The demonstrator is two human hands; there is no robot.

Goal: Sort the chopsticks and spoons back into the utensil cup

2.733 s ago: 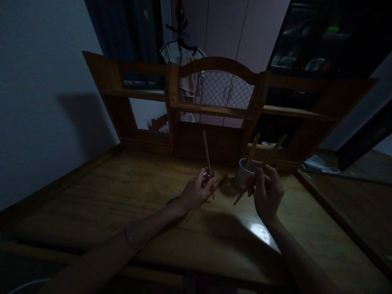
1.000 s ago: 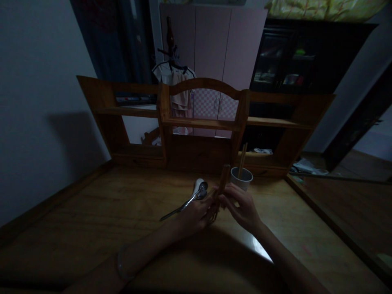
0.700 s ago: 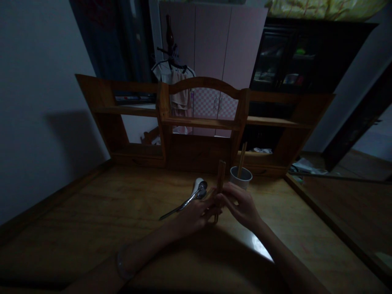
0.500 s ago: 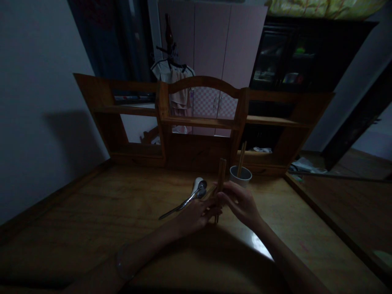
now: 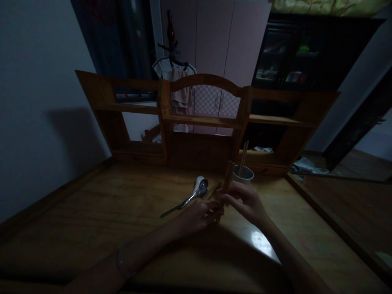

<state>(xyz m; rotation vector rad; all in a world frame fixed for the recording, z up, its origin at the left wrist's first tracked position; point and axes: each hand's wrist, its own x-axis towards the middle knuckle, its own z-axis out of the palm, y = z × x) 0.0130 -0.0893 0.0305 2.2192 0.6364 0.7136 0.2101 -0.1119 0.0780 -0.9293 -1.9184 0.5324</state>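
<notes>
Both hands meet over the middle of the desk around a small bunch of wooden chopsticks [image 5: 228, 176], held close to upright and tilted a little right at the top. My left hand [image 5: 200, 214] is closed round their lower part. My right hand [image 5: 246, 201] pinches them from the right, higher up. Just left of the bunch, more chopsticks [image 5: 213, 189] slant down toward the spoons; their lower ends are hidden by my left hand. Metal spoons [image 5: 192, 197] and a white spoon [image 5: 198, 183] lie on the desk. Behind my right hand stands a white cup [image 5: 247, 175] with chopsticks [image 5: 243, 157] in it.
The wooden desk [image 5: 122, 204] has a shelf unit [image 5: 202, 119] along its back edge. A wall [image 5: 45, 122] borders it on the left. Beyond are a pink wardrobe [image 5: 211, 41], hanging clothes [image 5: 180, 81] and a dark cabinet [image 5: 288, 57]. The light is dim.
The tops of the held chopsticks have tilted to the right, and my right hand has shifted slightly right. The whole view has moved a little. The spoons and the cup stay in place.
</notes>
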